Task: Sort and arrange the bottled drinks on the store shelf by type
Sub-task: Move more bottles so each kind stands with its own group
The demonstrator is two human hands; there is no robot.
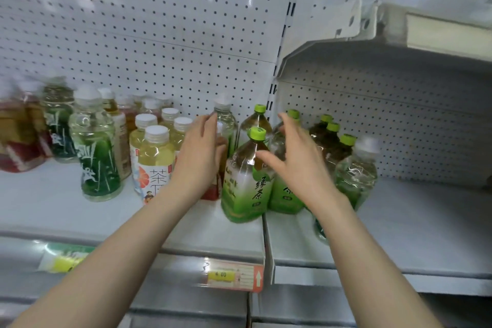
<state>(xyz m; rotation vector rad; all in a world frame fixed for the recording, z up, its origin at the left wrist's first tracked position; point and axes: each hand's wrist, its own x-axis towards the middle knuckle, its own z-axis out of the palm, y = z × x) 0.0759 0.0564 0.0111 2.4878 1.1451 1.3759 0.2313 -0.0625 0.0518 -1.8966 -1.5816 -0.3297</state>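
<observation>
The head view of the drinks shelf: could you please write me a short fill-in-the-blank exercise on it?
1. The front green tea bottle, between the left hand and the right hand, has a ____ cap.
2. The pale yellow tea bottles have ____ caps.
3. The orange price tag reads ____.
Missing words: green; white; 4.00

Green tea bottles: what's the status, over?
Left hand and right hand open, either side of front green tea bottle. Nothing gripped. White-capped clear bottle mixed in behind.
</observation>
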